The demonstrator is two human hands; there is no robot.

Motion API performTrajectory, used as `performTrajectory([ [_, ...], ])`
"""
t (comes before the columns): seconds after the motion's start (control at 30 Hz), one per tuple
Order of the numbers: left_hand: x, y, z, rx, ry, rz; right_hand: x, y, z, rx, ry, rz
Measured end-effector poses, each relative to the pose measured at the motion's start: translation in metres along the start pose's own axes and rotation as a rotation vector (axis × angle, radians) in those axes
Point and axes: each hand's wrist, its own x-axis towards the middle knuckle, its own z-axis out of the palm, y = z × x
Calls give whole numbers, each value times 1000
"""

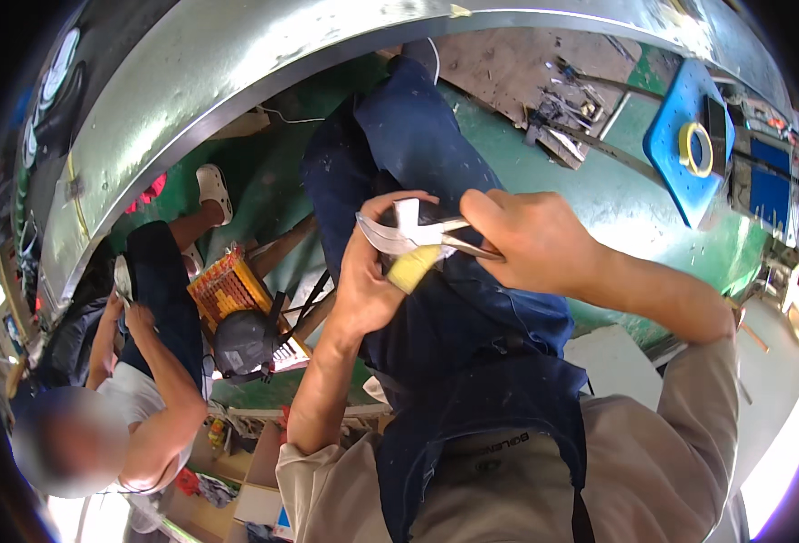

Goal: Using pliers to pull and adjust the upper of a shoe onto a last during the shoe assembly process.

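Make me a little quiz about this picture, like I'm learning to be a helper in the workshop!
1. Pick one: which of the wearer's hands grips the metal tool with two handles? A) left hand B) right hand
2. True or false: the co-worker at the left has black shoes on.
3. Fill in the gap: the yellow ring is on a ____ board.

Key:
1. B, the right hand.
2. False: the shoe is white.
3. Blue: it is a blue board.
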Motion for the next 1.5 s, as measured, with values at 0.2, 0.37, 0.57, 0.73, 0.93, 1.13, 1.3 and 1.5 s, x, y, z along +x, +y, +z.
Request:
performTrajectory([
  [0.2, -2, 3, 1, -170, 36, -118, -1, 5, 0, -56, 136, -43],
  [0.37, -5, -9, -9, -246, 184, -27, 23, 9, -1, -30, 147, -39],
  [0.57, -3, -14, -15, -164, 151, 203, 100, 51, -65, -270, 417, 148],
  [0.73, -9, -24, -23, -258, 232, 236, 146, 114, -76, -808, 595, -180],
  [0.93, -23, 30, -51, -649, 130, 402, 55, 41, -9, 534, -306, 133],
  [1.13, 7, 39, -37, -820, 201, 423, -21, 3, 44, 1545, -422, 562],
  [1.3, 7, 17, -40, 86, 523, 208, -25, -36, 16, 310, 30, 562],
  [1.5, 14, 14, -11, -99, 441, 334, -47, -18, 33, 106, 342, 239],
])
